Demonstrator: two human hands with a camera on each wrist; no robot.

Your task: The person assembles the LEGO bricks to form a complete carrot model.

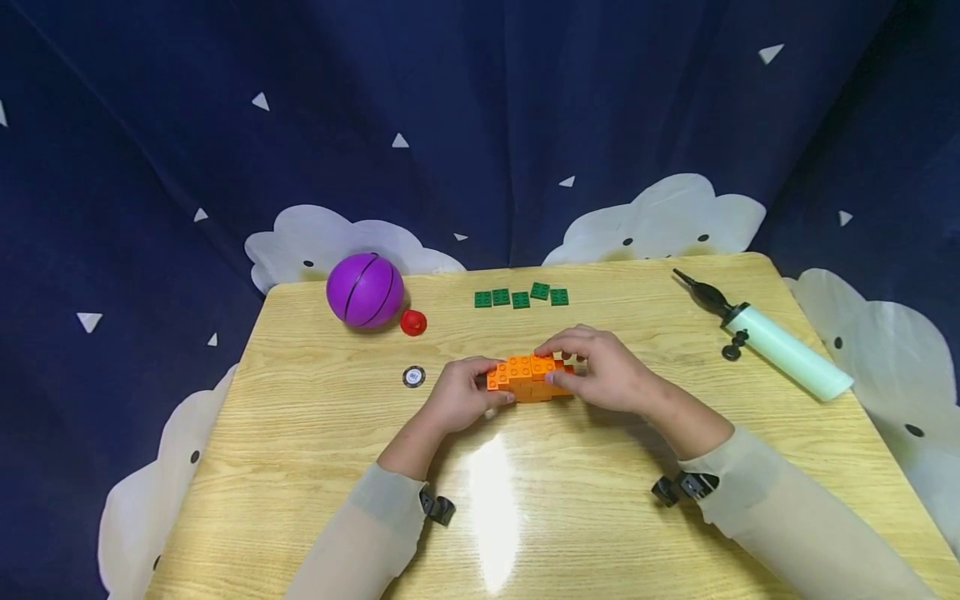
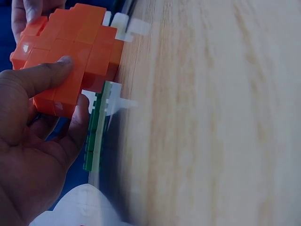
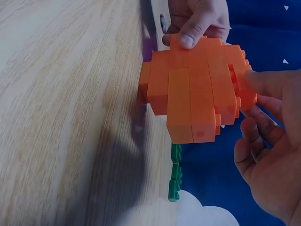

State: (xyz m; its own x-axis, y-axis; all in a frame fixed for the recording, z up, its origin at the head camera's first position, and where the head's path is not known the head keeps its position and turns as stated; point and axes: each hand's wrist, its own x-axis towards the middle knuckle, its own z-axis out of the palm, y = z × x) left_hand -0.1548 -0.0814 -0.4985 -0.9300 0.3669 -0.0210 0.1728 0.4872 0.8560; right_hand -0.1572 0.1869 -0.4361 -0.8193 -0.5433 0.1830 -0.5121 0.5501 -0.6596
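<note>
An orange build of toy building bricks stands near the middle of the table, stepped at both ends. My left hand grips its left end, the thumb lying along the near face in the left wrist view. At the top, my right hand pinches an orange brick between thumb and index finger. In the right wrist view a narrow gap with studs shows between that brick and the layer under it. The other right fingers are loosely curled and hold nothing.
Several green bricks lie in a row behind the build. A purple ball, a small red hat and a poker chip are to the left. On the right lies a hand pump beside a small black object.
</note>
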